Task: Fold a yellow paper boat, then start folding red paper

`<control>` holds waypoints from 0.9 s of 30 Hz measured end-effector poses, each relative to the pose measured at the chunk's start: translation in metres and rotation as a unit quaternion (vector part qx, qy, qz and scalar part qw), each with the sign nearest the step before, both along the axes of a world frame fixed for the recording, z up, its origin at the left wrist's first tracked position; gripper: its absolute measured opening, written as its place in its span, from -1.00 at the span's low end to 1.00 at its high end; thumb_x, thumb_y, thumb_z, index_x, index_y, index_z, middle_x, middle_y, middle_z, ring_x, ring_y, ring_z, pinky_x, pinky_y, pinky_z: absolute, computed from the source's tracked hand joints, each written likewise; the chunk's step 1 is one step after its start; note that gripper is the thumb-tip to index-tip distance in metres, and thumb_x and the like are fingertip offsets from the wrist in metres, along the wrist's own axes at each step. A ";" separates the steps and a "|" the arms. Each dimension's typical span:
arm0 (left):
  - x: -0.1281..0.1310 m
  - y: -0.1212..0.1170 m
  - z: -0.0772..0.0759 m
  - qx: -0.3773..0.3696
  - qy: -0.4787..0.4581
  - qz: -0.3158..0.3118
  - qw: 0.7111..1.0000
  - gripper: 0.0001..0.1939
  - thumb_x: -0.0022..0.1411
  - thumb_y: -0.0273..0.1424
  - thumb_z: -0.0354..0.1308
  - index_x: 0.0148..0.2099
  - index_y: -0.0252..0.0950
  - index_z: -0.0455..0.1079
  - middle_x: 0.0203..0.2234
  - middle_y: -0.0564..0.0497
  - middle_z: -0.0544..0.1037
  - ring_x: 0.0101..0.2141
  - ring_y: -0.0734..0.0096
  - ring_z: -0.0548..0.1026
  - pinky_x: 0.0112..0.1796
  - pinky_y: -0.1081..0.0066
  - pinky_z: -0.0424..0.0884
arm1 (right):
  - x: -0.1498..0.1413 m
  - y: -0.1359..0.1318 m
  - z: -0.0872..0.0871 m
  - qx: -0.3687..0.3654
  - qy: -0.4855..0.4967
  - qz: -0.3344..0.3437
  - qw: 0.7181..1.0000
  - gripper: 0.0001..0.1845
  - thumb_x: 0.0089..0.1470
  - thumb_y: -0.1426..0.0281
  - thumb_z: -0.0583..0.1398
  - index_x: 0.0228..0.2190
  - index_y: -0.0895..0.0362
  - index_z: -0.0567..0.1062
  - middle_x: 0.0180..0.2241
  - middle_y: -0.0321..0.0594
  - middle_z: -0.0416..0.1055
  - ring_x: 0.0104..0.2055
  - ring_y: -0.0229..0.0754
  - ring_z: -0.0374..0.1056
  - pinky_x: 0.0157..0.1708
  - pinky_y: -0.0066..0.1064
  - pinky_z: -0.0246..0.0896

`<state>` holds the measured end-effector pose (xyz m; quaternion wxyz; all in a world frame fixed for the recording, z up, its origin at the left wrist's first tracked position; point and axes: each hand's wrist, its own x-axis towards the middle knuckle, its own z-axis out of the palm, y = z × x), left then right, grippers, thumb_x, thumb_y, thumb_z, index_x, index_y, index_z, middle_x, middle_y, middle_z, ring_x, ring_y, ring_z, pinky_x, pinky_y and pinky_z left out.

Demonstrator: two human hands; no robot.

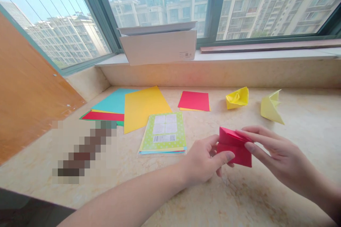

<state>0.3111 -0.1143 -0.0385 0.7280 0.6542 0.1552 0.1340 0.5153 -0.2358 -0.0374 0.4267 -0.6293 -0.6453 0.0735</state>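
Observation:
A folded piece of red paper (pixel 237 152) is held between both hands above the counter. My left hand (pixel 205 158) grips its left side, thumb on the front face and fingers behind. On the upper right, my right hand (pixel 277 152) pinches a raised flap between thumb and fingers. The paper has a horizontal crease, with its upper part standing out in layers. Beyond the hands sit a bright yellow folded paper boat (pixel 237 98) and a pale yellow folded paper shape (pixel 271 108) with pointed corners.
A packet of coloured paper (pixel 165 131) lies left of my hands. Behind it are a yellow sheet (pixel 144 108), blue sheets (pixel 112 101) and small red squares (pixel 195 100). A white box (pixel 160 48) stands on the windowsill. A blurred-out item (pixel 85 154) lies at left.

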 end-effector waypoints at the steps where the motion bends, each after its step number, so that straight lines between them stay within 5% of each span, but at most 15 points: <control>1: 0.000 0.000 0.000 0.001 -0.003 0.003 1.000 -0.49 0.27 -0.17 0.30 0.15 -0.34 0.35 -0.38 -0.02 0.56 -0.58 0.57 0.42 -0.56 0.55 0.39 | 0.000 0.000 0.002 -0.003 0.001 -0.007 1.000 -0.74 0.30 0.23 0.19 -0.05 -0.13 0.62 -0.07 -0.24 0.57 -0.11 -0.10 0.53 -0.16 -0.35 0.50; 9: -0.003 -0.003 -0.001 0.072 -0.020 0.019 0.997 -0.15 0.30 -0.24 0.29 0.48 -0.08 -0.09 -0.28 -0.02 0.58 -0.60 0.59 0.40 -0.56 0.56 0.38 | 0.002 -0.002 0.002 -0.019 0.009 -0.107 0.994 -0.64 0.33 0.11 0.13 -0.21 -0.01 0.67 -0.40 -0.27 0.62 -0.40 -0.14 0.52 -0.33 -0.37 0.47; 13: -0.003 -0.001 -0.002 0.092 -0.027 0.015 0.995 -0.24 0.32 -0.20 0.26 0.44 -0.09 0.02 -0.22 -0.07 0.58 -0.59 0.59 0.42 -0.56 0.54 0.40 | 0.000 -0.002 0.003 -0.013 0.020 -0.094 0.995 -0.67 0.33 0.14 0.14 -0.17 -0.04 0.67 -0.39 -0.27 0.61 -0.40 -0.16 0.51 -0.33 -0.39 0.47; 18: -0.001 0.000 -0.004 0.072 -0.034 0.065 0.995 -0.24 0.33 -0.21 0.25 0.42 -0.15 -0.03 -0.23 -0.06 0.57 -0.61 0.60 0.40 -0.59 0.56 0.36 | -0.002 -0.002 0.007 -0.008 0.013 0.002 1.000 -0.69 0.33 0.19 0.13 -0.07 -0.10 0.65 -0.11 -0.18 0.56 -0.16 -0.11 0.53 -0.23 -0.38 0.48; 27: 0.000 0.003 0.002 0.056 -0.029 0.182 0.981 -0.47 0.33 -0.23 0.23 0.26 -0.19 0.16 -0.39 0.13 0.44 -0.60 0.59 0.40 -0.62 0.59 0.30 | -0.016 -0.003 -0.005 -0.108 0.086 0.007 0.990 -0.75 0.23 0.16 0.26 -0.10 -0.04 0.58 -0.25 -0.22 0.56 -0.22 -0.11 0.47 -0.22 -0.33 0.43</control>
